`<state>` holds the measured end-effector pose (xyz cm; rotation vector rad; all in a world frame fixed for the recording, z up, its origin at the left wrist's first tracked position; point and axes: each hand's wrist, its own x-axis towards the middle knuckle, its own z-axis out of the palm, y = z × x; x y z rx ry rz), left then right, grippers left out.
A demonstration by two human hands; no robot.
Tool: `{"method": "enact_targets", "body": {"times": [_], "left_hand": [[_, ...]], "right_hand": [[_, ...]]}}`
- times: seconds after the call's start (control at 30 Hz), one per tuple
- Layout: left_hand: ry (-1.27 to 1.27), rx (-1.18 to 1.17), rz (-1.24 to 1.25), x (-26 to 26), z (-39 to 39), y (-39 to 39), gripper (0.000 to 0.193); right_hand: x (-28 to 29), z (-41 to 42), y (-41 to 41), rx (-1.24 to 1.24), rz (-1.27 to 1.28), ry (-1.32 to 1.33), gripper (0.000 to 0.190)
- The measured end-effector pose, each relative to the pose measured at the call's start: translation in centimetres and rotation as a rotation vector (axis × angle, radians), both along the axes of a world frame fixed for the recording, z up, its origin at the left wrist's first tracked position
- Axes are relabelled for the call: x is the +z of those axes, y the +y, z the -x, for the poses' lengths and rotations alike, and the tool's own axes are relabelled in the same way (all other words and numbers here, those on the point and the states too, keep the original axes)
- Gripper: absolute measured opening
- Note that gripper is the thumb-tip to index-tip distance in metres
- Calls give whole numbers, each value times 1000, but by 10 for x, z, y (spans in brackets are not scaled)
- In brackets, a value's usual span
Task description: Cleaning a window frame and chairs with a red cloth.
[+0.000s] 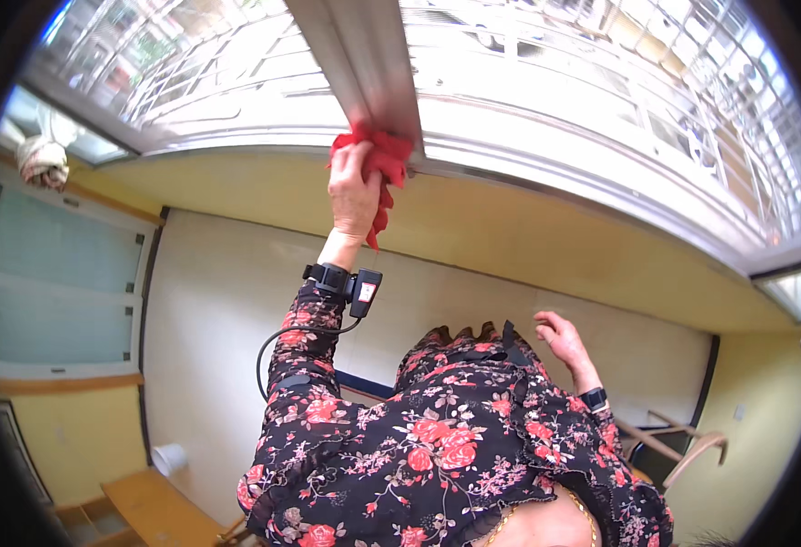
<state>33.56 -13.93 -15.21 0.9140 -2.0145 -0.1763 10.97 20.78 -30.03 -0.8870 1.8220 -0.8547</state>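
Note:
My left hand [354, 195] grips a crumpled red cloth [388, 158]. The cloth is pressed against the lower end of the metal window post [373, 61], just above the sill. Part of it dangles below my fingers. A black strap with a small cabled device [365, 294] sits on my left wrist. Down beside my body, my right hand [563, 342] hangs with loosely bent fingers and nothing in it. It wears a dark wristwatch [593, 398].
Window panes with a white outer grille [510, 41] flank the post. A yellow wall [482, 219] drops to a pale floor [229, 287]. A wooden chair [694, 451] stands right, a wooden table [161, 509] and white bin [168, 458] lower left. A knotted curtain [42, 161] hangs left.

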Motion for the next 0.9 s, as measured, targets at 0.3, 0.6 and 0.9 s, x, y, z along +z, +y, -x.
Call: {"method": "enact_targets", "body": {"times": [0.3, 0.6, 0.9], "left_hand": [[178, -42, 120, -6, 33, 6, 45], [288, -201, -62, 21, 38, 37, 40], [81, -151, 317, 21, 83, 32, 39]], "right_hand": [[27, -34, -9, 47, -9, -40, 28], [17, -19, -26, 186, -84, -3, 31], [19, 22, -13, 168, -40, -37, 31]]}}
